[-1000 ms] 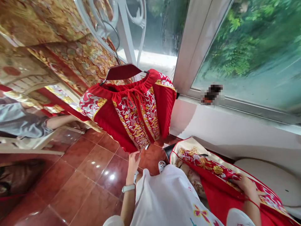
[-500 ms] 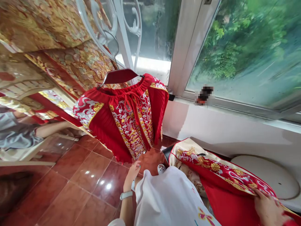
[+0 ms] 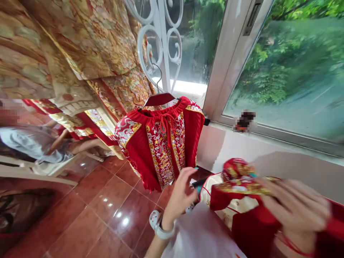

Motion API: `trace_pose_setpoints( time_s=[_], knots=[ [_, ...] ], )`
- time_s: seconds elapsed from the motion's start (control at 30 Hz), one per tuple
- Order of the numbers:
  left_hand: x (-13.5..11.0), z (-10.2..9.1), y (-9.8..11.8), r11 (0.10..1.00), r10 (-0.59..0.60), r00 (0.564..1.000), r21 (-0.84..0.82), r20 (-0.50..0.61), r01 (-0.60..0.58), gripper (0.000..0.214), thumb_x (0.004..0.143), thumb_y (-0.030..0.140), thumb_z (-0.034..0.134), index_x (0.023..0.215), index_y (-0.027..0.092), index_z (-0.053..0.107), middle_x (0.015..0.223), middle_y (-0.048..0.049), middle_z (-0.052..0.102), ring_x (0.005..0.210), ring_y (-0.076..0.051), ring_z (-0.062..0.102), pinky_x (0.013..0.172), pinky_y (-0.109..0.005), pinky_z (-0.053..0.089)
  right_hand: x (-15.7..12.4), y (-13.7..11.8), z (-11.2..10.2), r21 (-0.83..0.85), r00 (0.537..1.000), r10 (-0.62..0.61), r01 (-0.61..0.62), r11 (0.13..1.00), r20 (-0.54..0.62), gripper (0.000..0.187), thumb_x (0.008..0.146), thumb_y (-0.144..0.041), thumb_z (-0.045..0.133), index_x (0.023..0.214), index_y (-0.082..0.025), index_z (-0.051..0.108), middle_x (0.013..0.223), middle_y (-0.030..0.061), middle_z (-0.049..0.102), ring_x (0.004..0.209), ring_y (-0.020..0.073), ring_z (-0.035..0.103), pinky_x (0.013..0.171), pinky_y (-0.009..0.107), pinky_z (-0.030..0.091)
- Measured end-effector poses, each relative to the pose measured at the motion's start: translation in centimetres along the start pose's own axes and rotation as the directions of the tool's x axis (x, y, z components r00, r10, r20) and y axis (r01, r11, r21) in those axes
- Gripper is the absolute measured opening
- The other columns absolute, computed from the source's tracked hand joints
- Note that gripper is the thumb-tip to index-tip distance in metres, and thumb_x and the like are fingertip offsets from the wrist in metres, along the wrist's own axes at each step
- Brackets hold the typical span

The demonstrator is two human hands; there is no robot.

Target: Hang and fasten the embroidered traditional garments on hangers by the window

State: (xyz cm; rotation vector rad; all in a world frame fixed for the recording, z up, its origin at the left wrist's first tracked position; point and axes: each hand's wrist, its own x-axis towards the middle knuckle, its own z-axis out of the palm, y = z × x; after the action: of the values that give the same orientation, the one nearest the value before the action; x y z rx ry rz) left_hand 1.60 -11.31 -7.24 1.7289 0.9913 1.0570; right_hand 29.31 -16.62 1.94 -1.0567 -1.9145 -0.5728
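A red embroidered skirt (image 3: pixel 161 141) hangs from a dark red hanger (image 3: pixel 159 99) on a white scrollwork window grille (image 3: pixel 161 39). My left hand (image 3: pixel 181 195), with a white watch on the wrist, is raised with fingers apart just below the skirt's hem, holding nothing. My right hand (image 3: pixel 297 208) is blurred by motion and closed on a red and gold embroidered garment (image 3: pixel 242 190) lifted in front of me. The garment's lower part drapes down over my lap.
Gold brocade fabrics (image 3: pixel 80 46) hang at upper left. Another person in grey (image 3: pixel 32 143) sits at the left by a white bench (image 3: pixel 32 172). Red glossy floor tiles (image 3: pixel 94 215) lie below. A window and white sill (image 3: pixel 282 136) run along the right.
My right hand has lifted the red garment up from my lap toward the middle. My left hand has risen toward the hanging skirt. The view has tilted up.
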Motion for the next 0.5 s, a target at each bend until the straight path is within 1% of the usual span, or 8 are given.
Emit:
trace_pose_setpoints(
  time_s=[0.07,0.13,0.2,0.27,0.33,0.4,0.43,0.5],
  knots=[
    [-0.8,1.4,2.0,0.997,0.066,0.998,0.039,-0.007,-0.066,0.062,0.075,0.036,0.070,0.135,0.029,0.055,0.138,-0.0108,0.055,0.129,-0.031,0.051,0.111,-0.049,0.042,3.9,-3.5,3.2,0.115,0.991,-0.133,0.129,0.985,0.033,0.031,0.088,-0.005,0.055,0.112,-0.019,0.068,0.068,0.0013,0.068,0.066,0.0167,0.060,0.066,0.032,0.046],
    [-1.9,1.6,2.2,0.998,0.012,0.989,0.058,-0.145,-0.004,0.055,0.077,0.039,0.067,0.131,0.033,0.060,0.134,-0.0087,0.062,0.123,-0.032,0.058,0.105,-0.050,0.048,6.1,-5.6,5.6,0.249,0.989,-0.146,0.133,0.959,0.033,0.034,0.091,-0.006,0.049,0.118,-0.020,0.065,0.062,-0.0009,0.064,0.058,0.0137,0.056,0.058,0.028,0.044],
    [-3.1,0.1,1.7,0.992,-0.086,0.941,0.056,-0.327,0.110,0.038,0.082,0.038,0.057,0.118,0.036,0.070,0.120,-0.0064,0.071,0.109,-0.031,0.066,0.096,-0.051,0.053,6.6,-6.2,7.5,0.359,0.992,-0.103,0.072,0.931,0.070,0.037,0.092,-0.009,0.050,0.123,-0.022,0.063,0.066,-0.0005,0.067,0.058,0.0136,0.056,0.057,0.027,0.045],
    [-4.0,-2.9,1.6,0.976,-0.150,0.889,0.076,-0.432,0.202,0.031,0.081,0.039,0.056,0.104,0.034,0.076,0.104,-0.0053,0.076,0.094,-0.031,0.070,0.089,-0.049,0.057,5.8,-5.6,9.4,0.418,0.975,-0.056,-0.040,0.907,0.215,0.037,0.090,-0.018,0.058,0.126,-0.023,0.062,0.081,0.0033,0.073,0.067,0.0162,0.061,0.064,0.029,0.048],
    [-4.8,-6.6,2.2,0.957,-0.163,0.860,0.136,-0.483,0.258,0.030,0.079,0.041,0.058,0.099,0.029,0.078,0.097,-0.0056,0.078,0.088,-0.030,0.072,0.085,-0.045,0.059,4.3,-4.3,11.6,0.418,0.892,-0.023,-0.188,0.889,0.451,0.037,0.086,-0.027,0.065,0.123,-0.024,0.065,0.094,0.0059,0.075,0.077,0.0197,0.064,0.071,0.034,0.050],
    [-5.4,-10.2,3.3,0.927,-0.138,0.869,0.246,-0.476,0.282,0.033,0.077,0.043,0.062,0.099,0.026,0.078,0.097,-0.0069,0.078,0.088,-0.030,0.072,0.082,-0.040,0.060,2.6,-3.2,14.2,0.376,0.753,-0.012,-0.315,0.872,0.658,0.024,0.086,-0.026,0.066,0.109,-0.024,0.071,0.095,0.0055,0.076,0.081,0.0214,0.065,0.077,0.037,0.048],
    [-5.5,-11.8,3.8,0.906,-0.133,0.888,0.309,-0.440,0.289,0.033,0.075,0.043,0.065,0.098,0.025,0.078,0.096,-0.0074,0.078,0.087,-0.029,0.072,0.080,-0.038,0.060,1.8,-2.8,15.5,0.351,0.694,0.000,-0.365,0.863,0.720,0.017,0.087,-0.022,0.064,0.101,-0.024,0.073,0.094,0.0049,0.076,0.083,0.0214,0.065,0.080,0.037,0.047],
    [-5.7,-14.4,4.6,0.860,-0.151,0.922,0.413,-0.358,0.301,0.030,0.072,0.045,0.068,0.091,0.026,0.079,0.091,-0.0075,0.078,0.084,-0.027,0.073,0.076,-0.034,0.061,0.7,-3.0,18.0,0.298,0.631,0.058,-0.443,0.846,0.774,0.016,0.088,-0.017,0.060,0.090,-0.024,0.074,0.092,0.0040,0.076,0.085,0.0215,0.065,0.084,0.038,0.045]
  ],
)
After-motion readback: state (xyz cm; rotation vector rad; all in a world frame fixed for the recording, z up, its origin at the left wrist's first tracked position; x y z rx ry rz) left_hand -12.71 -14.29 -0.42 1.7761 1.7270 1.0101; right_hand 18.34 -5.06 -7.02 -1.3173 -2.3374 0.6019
